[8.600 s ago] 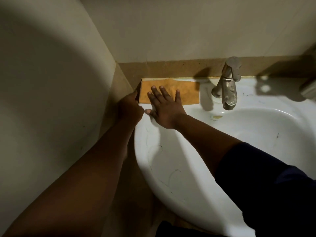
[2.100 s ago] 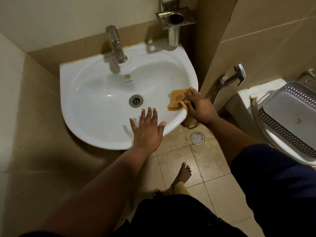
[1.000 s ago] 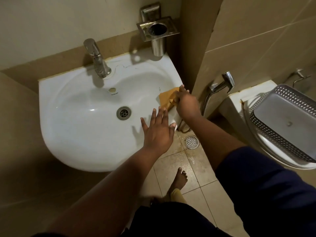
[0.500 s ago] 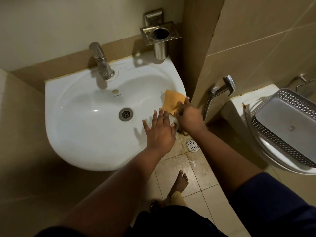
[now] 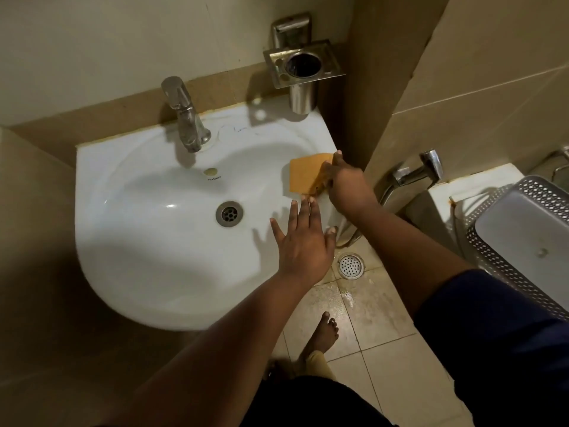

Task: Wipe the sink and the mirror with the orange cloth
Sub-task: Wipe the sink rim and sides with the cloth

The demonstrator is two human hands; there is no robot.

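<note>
The orange cloth [image 5: 307,174] lies on the right side of the white sink [image 5: 147,272], at about three o'clock from the drain [image 5: 229,214], spread partly flat on the inner slope just below the rim. The right hand [image 5: 346,186] holds its right edge, fingers curled around the fabric where it bunches. The left hand [image 5: 303,245] rests flat on the sink's front-right edge, at about four o'clock from the drain, fingers straight and slightly spread, their tips just touching the cloth's lower corner.

Half a second ago the cloth sat a little lower and nearer the left hand; it now lies further up the rim toward the back corner, and more of its flat face shows. The left hand has kept its place on the edge.

The tap [image 5: 184,115] stands at twelve o'clock from the drain, with a steel cup holder [image 5: 303,72] on the wall at about one o'clock. A floor drain [image 5: 351,265] sits in the tiles below the right forearm, a bare foot [image 5: 321,334] below that, and a grey perforated basket [image 5: 523,235] at the far right.
</note>
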